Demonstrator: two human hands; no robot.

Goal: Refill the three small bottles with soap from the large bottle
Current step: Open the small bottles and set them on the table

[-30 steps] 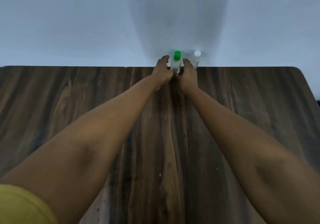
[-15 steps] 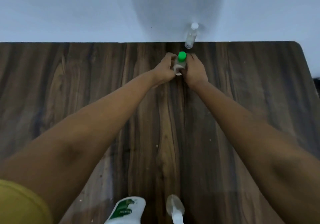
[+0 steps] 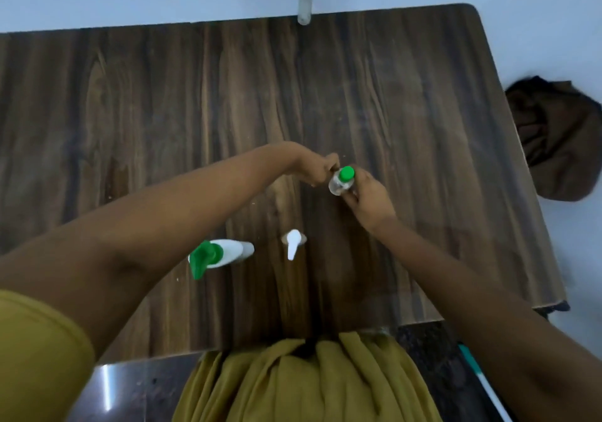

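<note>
Mustard-yellow short sleeve; matching draped garment at the lap; left hand and right hand bare.

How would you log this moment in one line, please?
green-cap bottle: capped, tilted | right hand: holds body | left hand: pinches at cap | large bottle: untouched

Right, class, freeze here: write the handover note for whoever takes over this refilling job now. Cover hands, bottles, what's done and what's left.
Left hand: pinches the green-capped small bottle by its neck.
Right hand: grips that bottle's body, mid-table.
Large bottle, green pump on, is near the front edge. The white-pump small bottle is beside it, and the white-capped small bottle is at the far edge.
Done: no pouring shows; all tops are on.
Left: open each small bottle and refill all three from the large one.
</note>
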